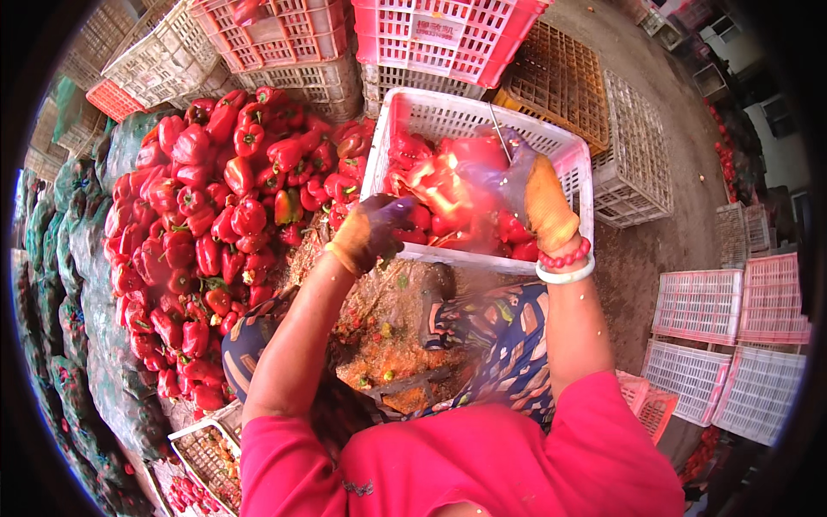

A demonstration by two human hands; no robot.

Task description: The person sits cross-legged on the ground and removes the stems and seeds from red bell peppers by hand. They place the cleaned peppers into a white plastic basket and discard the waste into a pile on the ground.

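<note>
A white plastic crate (pixel 478 258) stands before me, holding red bell pepper pieces (pixel 433 181), some cut open with pale insides showing. My right hand (pixel 510 171), in a purple and orange work glove, is over the crate's right half and blurred. A thin metal tool (pixel 497 129) sticks up from its fingers; the tool's lower end is hidden. At the crate's near left corner is my left hand (pixel 381 229), gloved alike, fingers curled. Whether it holds anything is hidden. Left of the crate lies a large heap of whole red bell peppers (pixel 213 213).
Stacked crates (pixel 446 39) rise behind the crate, with a brown crate (pixel 555 84) and a whitish crate (pixel 633 148) to its right. Full green net sacks (pixel 110 310) line the left. Seeds and scraps (pixel 381 342) cover the ground between my legs. More crates (pixel 698 304) stand at right.
</note>
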